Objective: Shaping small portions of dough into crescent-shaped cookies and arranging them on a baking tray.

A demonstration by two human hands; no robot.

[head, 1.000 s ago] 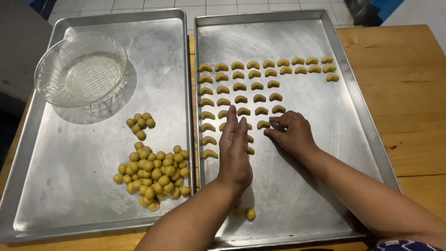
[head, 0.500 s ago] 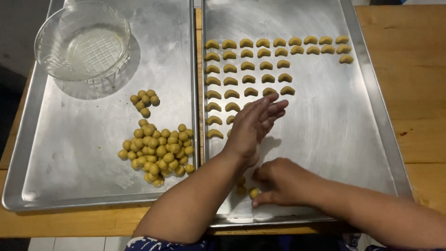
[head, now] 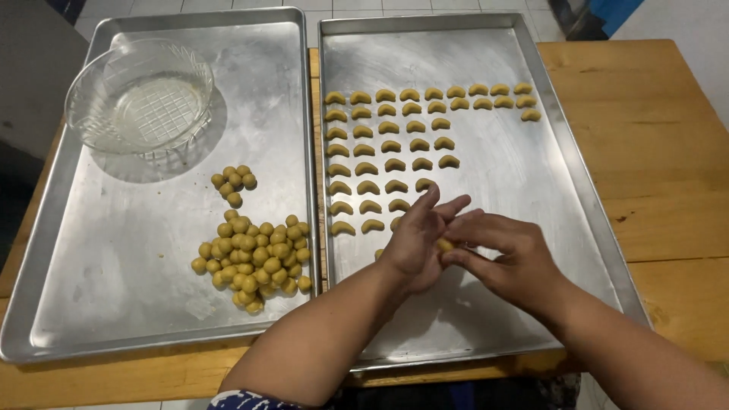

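Observation:
Over the right metal tray point(head: 577, 190) my left hand point(head: 414, 243) and my right hand point(head: 509, 258) meet, pinching a small yellow dough piece point(head: 444, 245) between their fingers. Several rows of crescent-shaped dough pieces point(head: 395, 144) lie on that tray, just beyond my fingers. A heap of small dough balls point(head: 254, 254) sits on the left metal tray point(head: 114, 250), with a smaller cluster of balls point(head: 234, 181) above it.
A clear glass bowl point(head: 140, 99) stands in the far left corner of the left tray. Both trays rest side by side on a wooden table point(head: 668, 152). Tiled floor shows beyond the table's far edge.
My right hand picked a dough piece from the near part of the right tray and brought it up to my left hand. The two hands have come together.

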